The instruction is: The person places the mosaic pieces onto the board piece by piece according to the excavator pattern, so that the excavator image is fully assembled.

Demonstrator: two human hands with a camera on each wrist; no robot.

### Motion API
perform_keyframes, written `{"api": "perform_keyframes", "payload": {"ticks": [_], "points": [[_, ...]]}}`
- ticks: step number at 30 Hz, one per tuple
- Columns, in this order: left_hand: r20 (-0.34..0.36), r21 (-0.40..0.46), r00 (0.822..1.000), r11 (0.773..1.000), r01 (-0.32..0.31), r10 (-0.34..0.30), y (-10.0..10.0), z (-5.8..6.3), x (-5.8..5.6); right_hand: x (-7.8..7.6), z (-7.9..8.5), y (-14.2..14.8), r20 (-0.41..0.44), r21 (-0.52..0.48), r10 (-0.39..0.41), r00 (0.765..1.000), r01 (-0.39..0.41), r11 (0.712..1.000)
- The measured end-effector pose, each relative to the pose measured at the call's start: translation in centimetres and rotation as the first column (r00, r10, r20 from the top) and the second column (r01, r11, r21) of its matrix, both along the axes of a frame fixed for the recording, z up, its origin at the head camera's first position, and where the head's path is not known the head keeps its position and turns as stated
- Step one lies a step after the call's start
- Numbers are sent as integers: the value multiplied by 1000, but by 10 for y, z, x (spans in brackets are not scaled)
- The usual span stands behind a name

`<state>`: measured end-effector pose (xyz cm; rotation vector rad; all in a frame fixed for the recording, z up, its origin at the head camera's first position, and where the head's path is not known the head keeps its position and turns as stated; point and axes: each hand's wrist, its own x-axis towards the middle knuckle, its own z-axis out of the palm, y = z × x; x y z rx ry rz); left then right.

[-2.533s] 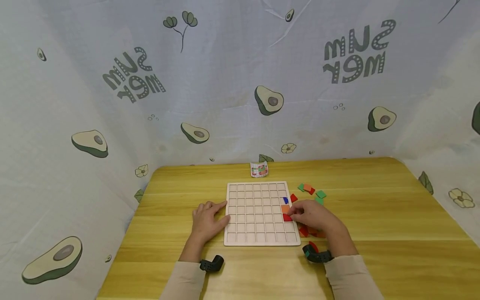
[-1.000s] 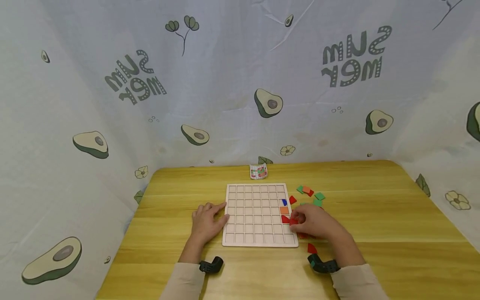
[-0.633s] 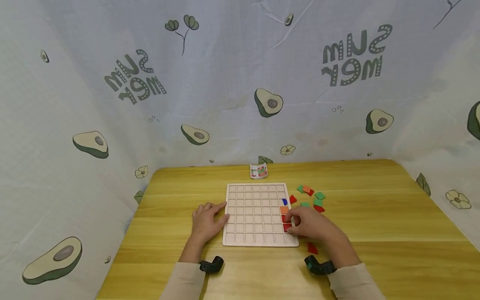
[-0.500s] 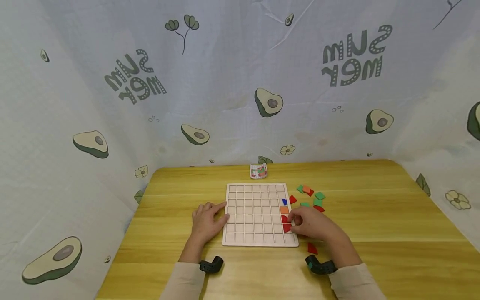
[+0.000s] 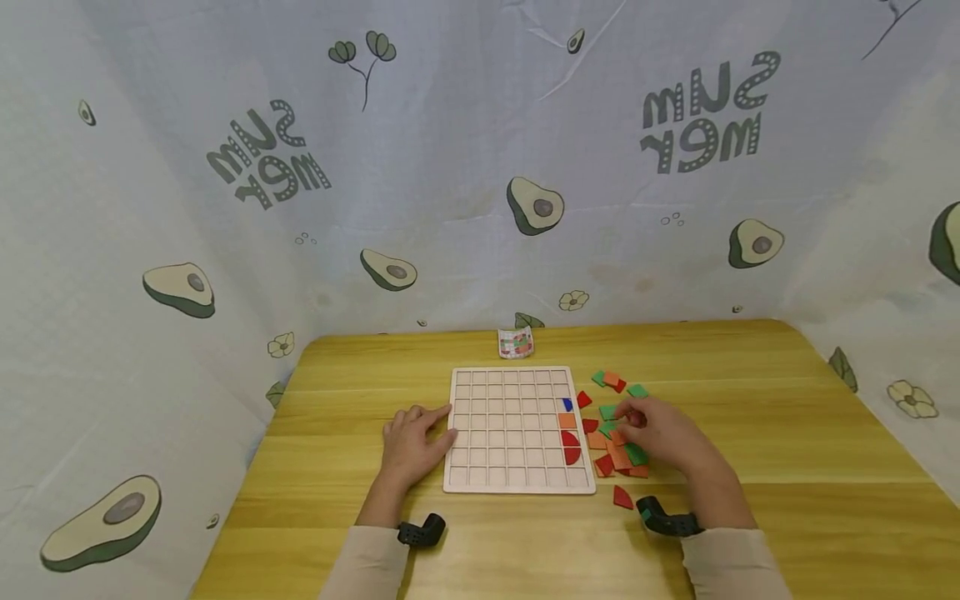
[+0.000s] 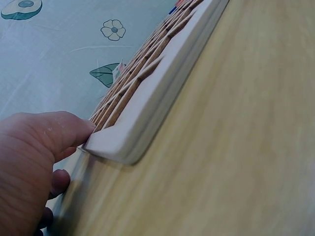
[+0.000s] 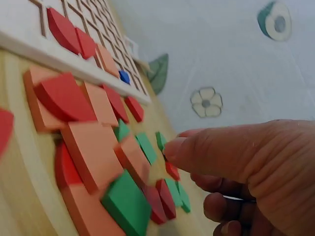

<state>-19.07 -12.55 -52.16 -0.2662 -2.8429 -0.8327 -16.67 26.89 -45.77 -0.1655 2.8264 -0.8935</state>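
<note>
The white grid board (image 5: pixel 508 486) lies flat on the table. In its right-hand column sit a blue piece (image 5: pixel 567 405), an orange square (image 5: pixel 567 421) and two red quarter-round tiles (image 5: pixel 572 456), one below the other. My left hand (image 5: pixel 412 442) rests at the board's left edge; in the left wrist view its thumb (image 6: pixel 69 130) touches the rim. My right hand (image 5: pixel 663 433) is over the loose tiles right of the board, fingers loosely bent. No tile shows between thumb and fingers in the right wrist view, where a green square (image 7: pixel 127 204) and orange tiles (image 7: pixel 91 152) lie nearby.
Loose red, orange and green tiles are scattered and partly stacked right of the board, with a lone red tile (image 5: pixel 622 497) nearer the front. A small patterned card (image 5: pixel 515 342) stands behind the board. A printed cloth (image 5: pixel 450 167) hangs behind the table (image 5: pixel 360 367).
My right hand first set a second red tile below the other red one on the board, let go, then moved right over the loose tiles. The left hand stayed at the board's edge.
</note>
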Motion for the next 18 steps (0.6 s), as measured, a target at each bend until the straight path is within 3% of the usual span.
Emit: {"api": "perform_keyframes", "payload": {"ticks": [5, 13, 18], "points": [[3, 5, 1000, 1000, 0, 0, -1, 2, 2, 1, -3, 15, 2, 11, -32, 999, 32, 999], [-10, 5, 1000, 1000, 3, -2, -1, 2, 2, 5, 0, 14, 71, -68, 19, 997, -14, 998], [-13, 5, 1000, 1000, 5, -5, 0, 2, 2, 5, -3, 13, 88, -29, -11, 996, 14, 999]]}}
